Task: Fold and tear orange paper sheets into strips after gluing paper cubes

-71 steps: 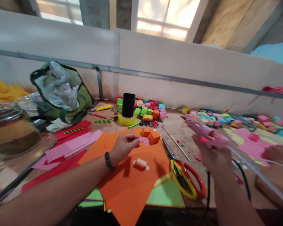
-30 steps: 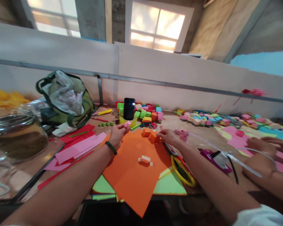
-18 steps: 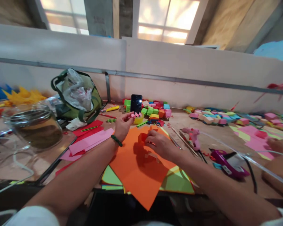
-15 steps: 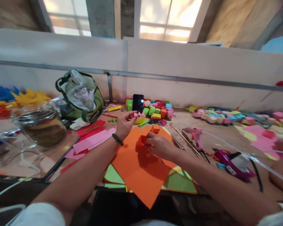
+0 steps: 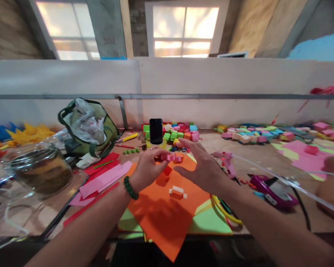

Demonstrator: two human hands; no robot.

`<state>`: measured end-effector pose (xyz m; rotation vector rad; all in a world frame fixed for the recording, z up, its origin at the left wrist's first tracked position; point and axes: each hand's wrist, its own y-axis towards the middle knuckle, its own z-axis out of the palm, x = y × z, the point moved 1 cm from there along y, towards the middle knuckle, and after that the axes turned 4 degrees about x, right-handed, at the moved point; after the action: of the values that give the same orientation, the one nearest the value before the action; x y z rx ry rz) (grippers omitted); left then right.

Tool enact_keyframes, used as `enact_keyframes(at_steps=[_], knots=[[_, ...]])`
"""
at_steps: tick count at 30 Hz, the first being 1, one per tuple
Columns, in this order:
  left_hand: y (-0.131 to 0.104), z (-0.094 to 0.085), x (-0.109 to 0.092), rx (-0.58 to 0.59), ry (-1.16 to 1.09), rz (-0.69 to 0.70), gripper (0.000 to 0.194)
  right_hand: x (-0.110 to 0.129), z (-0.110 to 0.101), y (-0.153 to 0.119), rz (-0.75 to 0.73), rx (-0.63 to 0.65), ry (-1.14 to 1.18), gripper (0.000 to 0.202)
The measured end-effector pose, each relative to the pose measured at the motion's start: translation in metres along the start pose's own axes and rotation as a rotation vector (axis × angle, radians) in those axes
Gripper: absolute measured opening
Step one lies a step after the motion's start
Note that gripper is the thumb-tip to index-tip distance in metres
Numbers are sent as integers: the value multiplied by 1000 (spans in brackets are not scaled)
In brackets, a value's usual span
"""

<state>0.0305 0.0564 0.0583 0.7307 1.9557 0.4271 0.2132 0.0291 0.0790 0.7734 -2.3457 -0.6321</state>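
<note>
My left hand, with a green bead bracelet at the wrist, pinches a small pink folded-paper piece over the far part of an orange paper sheet. To its right, my right hand is open above the sheet, thumb and fingers spread, with nothing in it. A small red paper box lies on the sheet below the hands. Nearer to me lies a small white-and-orange paper piece. A small orange box sits just behind the pink piece, partly covered by it.
Behind stand a phone and a pile of coloured paper blocks. Pink strips, a glass jar and a green bag are left. Two glue guns, pink and purple, lie right, near another person's arm.
My right hand has risen off the sheet and opened, leaving the white-and-orange piece lying there. My left hand has brought the pink piece nearer, over the sheet. The view has tilted up.
</note>
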Motion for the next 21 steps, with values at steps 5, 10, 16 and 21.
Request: enact_keyframes(at_steps=[5,10,16,21], knots=[[-7,4,-15,110,6,-8,12,3,5,0,-27,7,47,40],[-9,-8,-19,137,-156,-143,21,-8,-34,-10,-27,-46,216,44],[6,-16,-4,8,-454,-274,23,-19,-63,-53,274,-3,34,16],[12,-9,41,-124,-741,-534,26,-26,-28,-63,281,259,-113,30]])
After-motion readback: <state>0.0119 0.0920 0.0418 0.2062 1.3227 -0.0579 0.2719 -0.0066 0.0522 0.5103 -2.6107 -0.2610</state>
